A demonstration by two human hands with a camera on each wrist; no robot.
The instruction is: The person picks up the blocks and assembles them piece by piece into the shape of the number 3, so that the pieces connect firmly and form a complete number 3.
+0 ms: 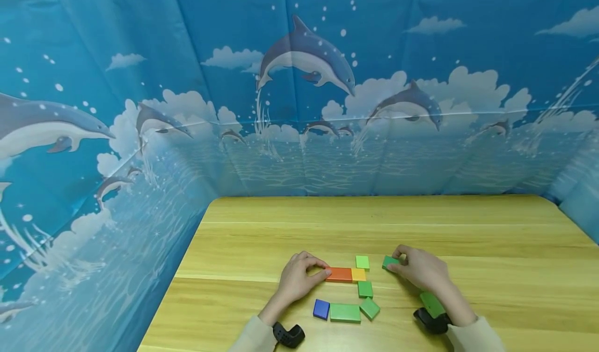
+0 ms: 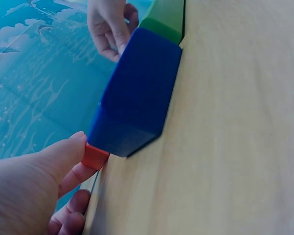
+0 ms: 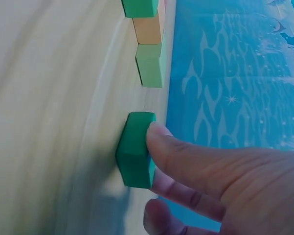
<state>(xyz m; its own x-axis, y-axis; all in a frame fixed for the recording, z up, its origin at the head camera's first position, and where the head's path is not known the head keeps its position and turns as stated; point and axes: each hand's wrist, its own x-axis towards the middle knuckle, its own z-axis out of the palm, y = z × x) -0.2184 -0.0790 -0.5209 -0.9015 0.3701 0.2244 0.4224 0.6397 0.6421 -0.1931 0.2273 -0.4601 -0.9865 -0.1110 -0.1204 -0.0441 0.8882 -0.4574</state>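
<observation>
My left hand (image 1: pixel 298 278) pinches the left end of a long red-orange block (image 1: pixel 339 274) lying on the table, thumb on the near side. Against that block's right end sits a small yellow-orange block (image 1: pixel 358 274). A light green block (image 1: pixel 362 262) lies just beyond it, and a green block (image 1: pixel 365 289) just nearer. Off to the right, my right hand (image 1: pixel 423 271) holds a dark green block (image 3: pixel 136 147) between thumb and fingers, low at the tabletop. In the left wrist view, a blue block (image 2: pixel 137 93) hides most of the red-orange one.
Nearer the person, the blue block, a long green block (image 1: pixel 345 313) and a turned green block (image 1: pixel 369 308) form a row. Another green block (image 1: pixel 432 304) lies partly under the right forearm. A dolphin-printed blue curtain (image 1: pixel 304 159) stands behind the wooden table (image 1: pixel 262 222).
</observation>
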